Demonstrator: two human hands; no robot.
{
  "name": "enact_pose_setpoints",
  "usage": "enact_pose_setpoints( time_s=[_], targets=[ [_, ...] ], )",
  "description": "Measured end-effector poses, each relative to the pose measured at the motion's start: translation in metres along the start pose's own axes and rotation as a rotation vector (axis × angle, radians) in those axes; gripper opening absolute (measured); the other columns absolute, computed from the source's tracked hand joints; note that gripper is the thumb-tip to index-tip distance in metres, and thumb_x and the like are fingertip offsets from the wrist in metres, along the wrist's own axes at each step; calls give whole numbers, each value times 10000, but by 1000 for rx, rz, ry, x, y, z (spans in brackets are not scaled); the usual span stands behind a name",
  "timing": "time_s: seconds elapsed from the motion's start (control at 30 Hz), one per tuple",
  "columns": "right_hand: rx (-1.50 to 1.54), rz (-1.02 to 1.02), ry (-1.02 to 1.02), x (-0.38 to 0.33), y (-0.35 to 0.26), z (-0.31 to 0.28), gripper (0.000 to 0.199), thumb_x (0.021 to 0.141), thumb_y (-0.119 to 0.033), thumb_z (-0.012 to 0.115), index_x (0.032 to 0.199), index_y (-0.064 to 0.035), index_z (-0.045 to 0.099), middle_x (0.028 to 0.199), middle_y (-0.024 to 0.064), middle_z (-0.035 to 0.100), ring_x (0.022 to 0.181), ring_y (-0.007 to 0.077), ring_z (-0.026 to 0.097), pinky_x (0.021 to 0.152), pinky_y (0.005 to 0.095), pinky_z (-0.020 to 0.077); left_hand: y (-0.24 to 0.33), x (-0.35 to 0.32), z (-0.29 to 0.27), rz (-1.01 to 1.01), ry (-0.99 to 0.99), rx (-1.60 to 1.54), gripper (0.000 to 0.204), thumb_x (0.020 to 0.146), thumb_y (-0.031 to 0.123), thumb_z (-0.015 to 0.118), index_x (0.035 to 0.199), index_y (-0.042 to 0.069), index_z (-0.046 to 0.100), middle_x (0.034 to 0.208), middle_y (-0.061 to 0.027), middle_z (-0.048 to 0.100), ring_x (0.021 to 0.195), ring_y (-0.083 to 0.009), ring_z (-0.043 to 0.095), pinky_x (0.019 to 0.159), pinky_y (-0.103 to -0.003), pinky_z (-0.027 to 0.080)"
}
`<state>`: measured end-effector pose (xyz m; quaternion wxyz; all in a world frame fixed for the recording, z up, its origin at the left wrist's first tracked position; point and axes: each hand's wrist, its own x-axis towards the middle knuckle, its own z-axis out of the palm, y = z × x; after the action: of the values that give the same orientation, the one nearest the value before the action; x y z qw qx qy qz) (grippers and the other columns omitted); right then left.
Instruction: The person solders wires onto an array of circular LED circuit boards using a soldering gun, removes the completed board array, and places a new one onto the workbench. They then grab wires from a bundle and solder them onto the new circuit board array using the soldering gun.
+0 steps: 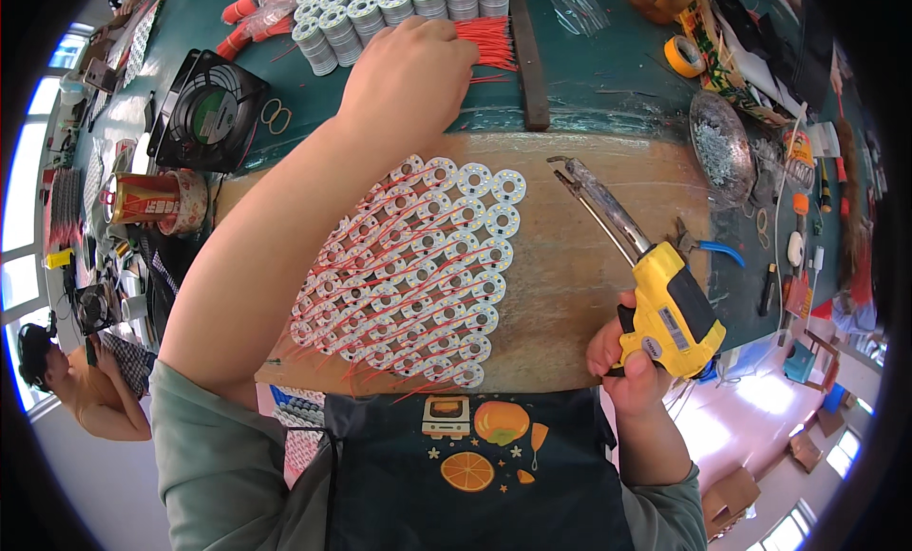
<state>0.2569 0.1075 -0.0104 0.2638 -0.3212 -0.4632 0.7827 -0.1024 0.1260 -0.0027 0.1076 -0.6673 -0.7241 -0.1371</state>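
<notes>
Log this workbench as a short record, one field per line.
Left hand: over the red wires, fingertips partly hidden
Right hand: gripping a yellow soldering gun, tip toward the far side
Wooden board: rows of white ring-shaped discs with red leads
Beyond board: disc stacks
Left side: black fan
Right side: blue-handled pliers

- And there's the board [608, 152] on the bench [608, 100], rings [487, 287] across it, left of the gun [670, 309].
- Gun's in the right hand [627, 361], tip over the board.
- Behind the rings: stacks [370, 14], wires [492, 44] before their right end, left hand [408, 71] at the wires' left edge.
- Fan [211, 114] off left.
- Pliers [719, 248] right; behind them, dish [708, 106], then tape [697, 64].
</notes>
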Motion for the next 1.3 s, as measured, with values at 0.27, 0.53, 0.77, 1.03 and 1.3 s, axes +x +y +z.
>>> enact_pose_setpoints(
  time_s=[0.27, 0.53, 0.77, 1.03, 1.3],
  targets=[
    [18, 2, -2, 0, 0, -2, 791, 816, -440, 788, 1366, -3, 423, 686, 28, 498, 548, 145, 506, 498, 286, 415, -4, 38, 21, 42, -42, 192, 98, 822, 132, 623, 849, 54, 677, 915, -114, 665, 952, -299, 649, 822, -440, 534],
    [15, 8, -6, 0, 1, 0, 792, 823, -442, 793, 1380, -10, 433, 693, 22, 498, 554, 140, 502, 506, 286, 406, -4, 39, 10, -50, -255, 96, 185, 793, 164, 629, 904, 33, 698, 929, -154, 706, 916, -329, 694, 802, -450, 564],
    [-1, 15, -23, 0, 3, -4, 796, 827, -446, 788, 1387, -10, 425, 697, 22, 495, 560, 140, 499, 515, 287, 406, -2, 34, -5, -93, -213, -105, 143, 808, 150, 614, 907, 48, 639, 842, -129, 696, 819, -327, 674, 740, -424, 523],
    [40, -40, -65, 0, 6, -6, 712, 877, -342, 731, 1389, 36, 412, 727, 52, 544, 602, 125, 512, 549, 266, 427, -4, 12, -24, -207, -458, -430, 166, 819, 111, 597, 944, 12, 642, 820, -121, 680, 762, -259, 663, 707, -381, 509],
    [11, 9, -15, 0, 3, -2, 806, 820, -442, 794, 1382, 1, 425, 702, 26, 499, 560, 143, 505, 517, 289, 412, -10, 4, -30, 85, -478, 26, 140, 856, 78, 587, 943, 6, 670, 954, -178, 654, 958, -357, 650, 817, -443, 525]
  ],
)
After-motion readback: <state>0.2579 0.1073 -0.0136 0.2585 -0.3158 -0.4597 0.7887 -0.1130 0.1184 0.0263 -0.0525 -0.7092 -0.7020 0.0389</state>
